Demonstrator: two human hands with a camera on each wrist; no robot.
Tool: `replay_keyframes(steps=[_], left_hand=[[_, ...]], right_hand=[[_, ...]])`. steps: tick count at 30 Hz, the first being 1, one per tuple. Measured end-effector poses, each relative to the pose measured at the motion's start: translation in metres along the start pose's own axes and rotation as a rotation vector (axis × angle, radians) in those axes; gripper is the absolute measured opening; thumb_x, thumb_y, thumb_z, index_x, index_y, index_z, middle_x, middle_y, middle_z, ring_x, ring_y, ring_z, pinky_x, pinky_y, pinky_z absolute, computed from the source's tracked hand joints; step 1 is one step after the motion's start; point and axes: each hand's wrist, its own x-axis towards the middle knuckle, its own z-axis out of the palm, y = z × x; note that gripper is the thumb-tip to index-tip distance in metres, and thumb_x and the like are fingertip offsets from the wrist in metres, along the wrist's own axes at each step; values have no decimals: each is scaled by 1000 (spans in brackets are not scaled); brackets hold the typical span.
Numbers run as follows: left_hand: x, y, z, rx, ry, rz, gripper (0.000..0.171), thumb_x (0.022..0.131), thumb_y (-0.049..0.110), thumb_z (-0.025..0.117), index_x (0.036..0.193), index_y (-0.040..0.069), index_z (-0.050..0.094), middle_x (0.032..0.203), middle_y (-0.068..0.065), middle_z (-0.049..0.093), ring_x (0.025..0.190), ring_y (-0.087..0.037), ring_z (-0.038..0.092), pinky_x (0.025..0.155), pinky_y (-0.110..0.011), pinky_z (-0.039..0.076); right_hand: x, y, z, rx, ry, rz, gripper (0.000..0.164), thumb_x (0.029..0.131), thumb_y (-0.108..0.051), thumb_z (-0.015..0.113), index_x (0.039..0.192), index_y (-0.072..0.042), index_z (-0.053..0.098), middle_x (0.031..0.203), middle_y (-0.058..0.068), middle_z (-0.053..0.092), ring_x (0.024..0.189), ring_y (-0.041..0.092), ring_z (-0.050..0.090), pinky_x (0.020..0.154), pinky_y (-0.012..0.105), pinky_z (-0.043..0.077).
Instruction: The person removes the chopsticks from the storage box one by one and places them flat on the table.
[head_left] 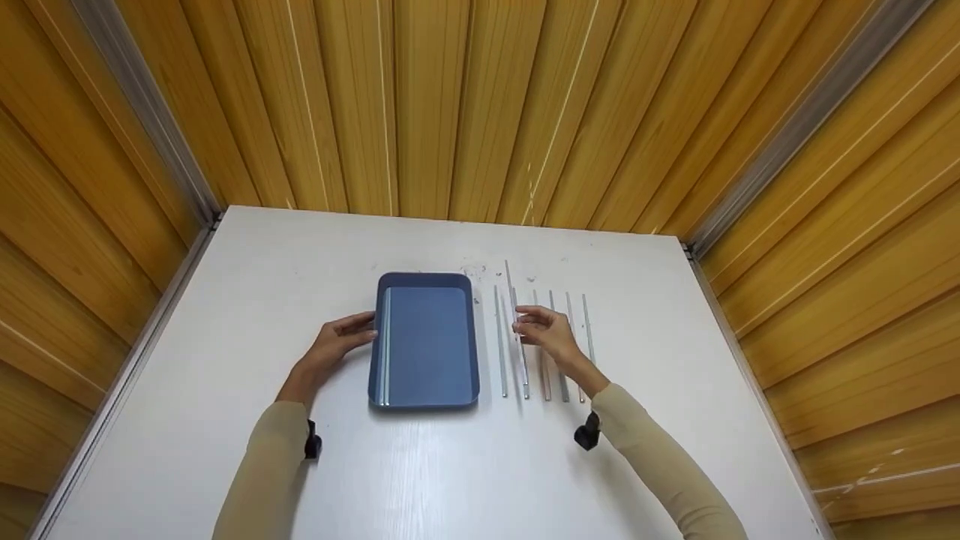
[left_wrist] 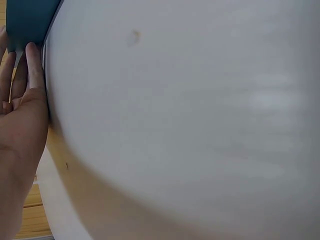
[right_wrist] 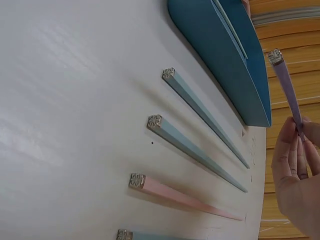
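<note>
A blue rectangular tray (head_left: 435,349) stands on the table. Along its left inner side lie pale chopsticks (head_left: 386,345). My left hand (head_left: 330,346) touches the tray's left wall, its fingers fairly straight, as the left wrist view also shows. Right of the tray, my right hand (head_left: 553,334) pinches a purple chopstick (right_wrist: 289,85) between thumb and fingers, lifted above the table. Its silver patterned end points toward my body. Below and around that hand several more chopsticks lie in a spaced row, among them a pink one (right_wrist: 175,192) and a blue-green one (right_wrist: 195,155).
The white tabletop (head_left: 420,472) ends at a wall of yellow wood-look panels (head_left: 427,112). Similar panels flank it left and right, with grey metal rails at the corners. Small dark marks (head_left: 475,300) show on the tabletop near the tray's upper right.
</note>
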Motion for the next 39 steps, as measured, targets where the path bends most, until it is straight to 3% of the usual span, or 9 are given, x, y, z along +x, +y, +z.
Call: replay_keyframes(steps=[16, 24, 29, 34, 39], left_hand=[[-1, -3, -1, -1, 6, -14, 62, 92, 16, 77, 148, 4, 52, 153, -17, 53, 144, -28, 50, 102, -20, 53], [-1, -1, -2, -9, 15, -4, 61, 92, 13, 77, 148, 3, 53, 151, -18, 54, 135, -20, 58, 101, -21, 54], [-2, -1, -1, -14, 13, 6, 60, 93, 12, 76, 148, 2, 52, 152, -19, 53, 141, -27, 53, 101, -20, 54], [-1, -2, -1, -3, 13, 11, 60, 93, 12, 75, 148, 2, 52, 153, -20, 52, 146, -33, 47, 99, -18, 54], [0, -2, 1, 13, 18, 11, 61, 93, 15, 77, 147, 2, 53, 152, -20, 53, 144, -31, 49, 100, -18, 53]], right_hand=[[-17, 20, -69, -9, 104, 38, 48, 95, 0, 69, 137, 15, 52, 97, -4, 71, 87, 6, 72, 81, 26, 63], [-25, 30, -113, -42, 189, 67, 49, 94, -1, 71, 137, 15, 54, 98, 0, 72, 85, 6, 72, 79, 25, 63], [-31, 42, -138, -71, 229, 91, 49, 94, 0, 71, 137, 16, 53, 98, 0, 73, 84, 5, 72, 78, 22, 62], [-34, 54, -151, -137, 268, 111, 45, 94, 1, 70, 135, 15, 56, 93, -4, 74, 80, 2, 71, 71, 17, 60], [-36, 63, -155, -207, 303, 107, 40, 93, 1, 71, 129, 13, 62, 95, 3, 76, 79, 2, 71, 70, 16, 60]])
